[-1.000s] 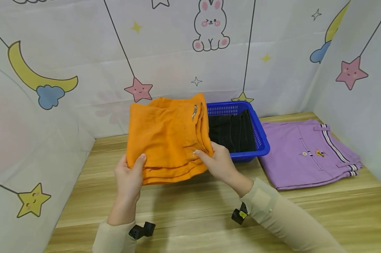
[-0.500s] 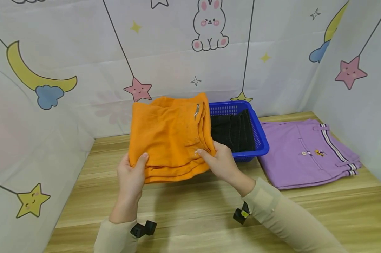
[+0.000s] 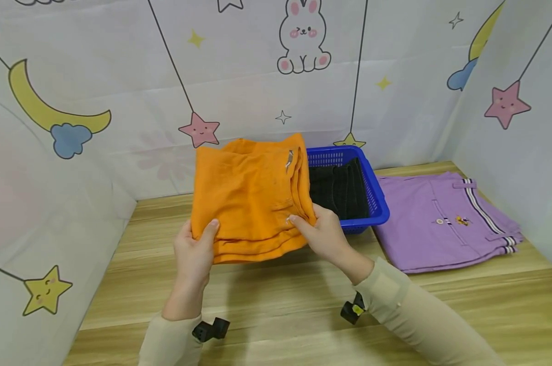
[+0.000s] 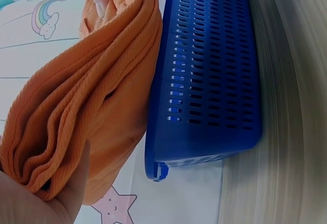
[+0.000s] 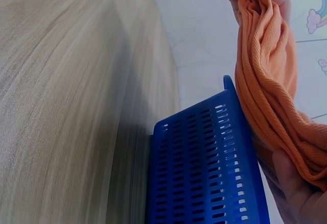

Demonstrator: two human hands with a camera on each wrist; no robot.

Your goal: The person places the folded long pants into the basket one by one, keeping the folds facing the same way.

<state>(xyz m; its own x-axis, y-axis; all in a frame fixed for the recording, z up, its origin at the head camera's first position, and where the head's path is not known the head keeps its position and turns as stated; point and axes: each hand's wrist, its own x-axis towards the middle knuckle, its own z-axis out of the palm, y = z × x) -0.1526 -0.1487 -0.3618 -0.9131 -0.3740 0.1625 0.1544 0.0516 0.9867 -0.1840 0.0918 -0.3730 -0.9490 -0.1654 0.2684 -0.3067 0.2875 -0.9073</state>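
Left hand (image 3: 195,249) and right hand (image 3: 326,238) each pinch a near corner of the folded orange garment (image 3: 250,195) between thumb and fingers, presumably to hold its layers together.

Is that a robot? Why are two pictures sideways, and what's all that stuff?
No, these are a person's bare left hand and right hand. The wide picture comes from a camera on the person's head, looking down. The two sideways ones are taken from the wrists, where the view tilts with each arm. Both hands hold a folded orange garment above the table. On the table stand a blue basket, with black cloth inside, and, to its right, a folded purple garment.
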